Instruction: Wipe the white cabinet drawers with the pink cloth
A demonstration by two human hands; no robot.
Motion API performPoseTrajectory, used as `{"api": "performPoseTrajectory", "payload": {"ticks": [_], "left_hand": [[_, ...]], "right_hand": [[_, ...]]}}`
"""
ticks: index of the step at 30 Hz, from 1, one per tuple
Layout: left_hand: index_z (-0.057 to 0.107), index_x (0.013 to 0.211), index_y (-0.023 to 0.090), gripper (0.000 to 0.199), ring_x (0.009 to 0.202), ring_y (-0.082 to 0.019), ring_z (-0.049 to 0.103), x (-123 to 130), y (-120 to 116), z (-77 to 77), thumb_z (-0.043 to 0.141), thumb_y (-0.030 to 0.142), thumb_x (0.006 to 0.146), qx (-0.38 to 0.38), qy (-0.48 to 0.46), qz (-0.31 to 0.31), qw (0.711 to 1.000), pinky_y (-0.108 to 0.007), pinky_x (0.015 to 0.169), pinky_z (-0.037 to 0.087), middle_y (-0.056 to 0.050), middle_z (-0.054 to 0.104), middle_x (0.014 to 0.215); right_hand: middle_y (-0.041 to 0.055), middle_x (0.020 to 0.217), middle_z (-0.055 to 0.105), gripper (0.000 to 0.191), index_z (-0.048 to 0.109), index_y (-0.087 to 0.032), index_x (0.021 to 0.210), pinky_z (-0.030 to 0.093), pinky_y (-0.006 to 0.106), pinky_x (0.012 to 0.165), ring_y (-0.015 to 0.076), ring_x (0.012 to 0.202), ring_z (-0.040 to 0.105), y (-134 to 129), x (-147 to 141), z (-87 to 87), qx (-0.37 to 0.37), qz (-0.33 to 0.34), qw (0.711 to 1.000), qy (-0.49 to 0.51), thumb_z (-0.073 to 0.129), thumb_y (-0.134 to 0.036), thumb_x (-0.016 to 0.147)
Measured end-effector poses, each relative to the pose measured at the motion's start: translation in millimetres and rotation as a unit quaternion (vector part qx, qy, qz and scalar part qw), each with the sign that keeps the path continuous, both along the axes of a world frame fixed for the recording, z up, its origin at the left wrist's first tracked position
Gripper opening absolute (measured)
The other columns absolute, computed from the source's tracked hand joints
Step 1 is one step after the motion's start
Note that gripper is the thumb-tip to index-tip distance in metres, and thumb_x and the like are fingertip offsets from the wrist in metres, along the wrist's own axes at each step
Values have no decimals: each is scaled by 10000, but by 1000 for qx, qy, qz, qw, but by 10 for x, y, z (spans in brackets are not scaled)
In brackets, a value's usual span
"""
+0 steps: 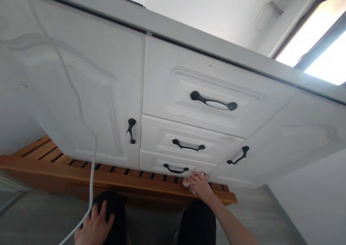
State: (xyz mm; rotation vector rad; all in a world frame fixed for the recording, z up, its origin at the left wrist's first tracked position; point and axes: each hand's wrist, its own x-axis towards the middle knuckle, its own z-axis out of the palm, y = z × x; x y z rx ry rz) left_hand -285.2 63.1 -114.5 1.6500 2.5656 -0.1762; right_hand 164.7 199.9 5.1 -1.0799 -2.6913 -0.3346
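My right hand is closed over a pink cloth, pressing it on the wooden slatted rack just below the bottom drawer of the white cabinet. Part of the cloth sticks out beyond the fingers. At the lower left, my left hand rests on my dark-clad knee with its fingers spread, holding nothing. A white cable hangs down from the top left and passes close to that hand.
Dark handles stick out from the drawers, such as the top drawer handle, and from the doors on both sides. The countertop edge runs above. A bright window is at the upper right. Grey floor shows beyond the rack.
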Motion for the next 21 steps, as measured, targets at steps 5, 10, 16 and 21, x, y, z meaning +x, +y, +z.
{"api": "performPoseTrajectory", "payload": {"ticks": [5,10,16,21], "left_hand": [[319,1532,171,669,1305,-393,442,-44,-36,-77,181,428,930,16,-21,-2,1000,-530,919,430,-185,358,1539],[320,1527,211,714,1362,-407,381,-68,-34,-173,119,515,914,35,-68,25,997,-568,931,426,-171,374,1523],[368,1503,180,702,1391,-413,350,-94,-21,-269,230,479,883,48,-100,29,993,-596,1001,381,-192,350,1541],[321,1529,227,693,1404,-409,342,-123,-104,-173,184,490,902,33,-112,27,993,-616,993,397,-160,338,1559]], "right_hand": [[13,1170,722,235,755,-287,925,375,432,992,251,1122,557,-170,391,400,69,-138,986,66,692,-86,821],[39,1165,680,202,758,-305,986,329,466,1042,259,1137,496,-111,315,544,161,-224,947,166,662,-167,874],[110,1119,626,227,740,-235,963,367,474,979,280,1076,490,-190,-18,-83,134,-307,917,215,575,-111,867],[52,957,658,309,734,-283,843,416,357,808,226,855,570,-403,-229,-446,61,-335,907,246,528,-54,811]]}}
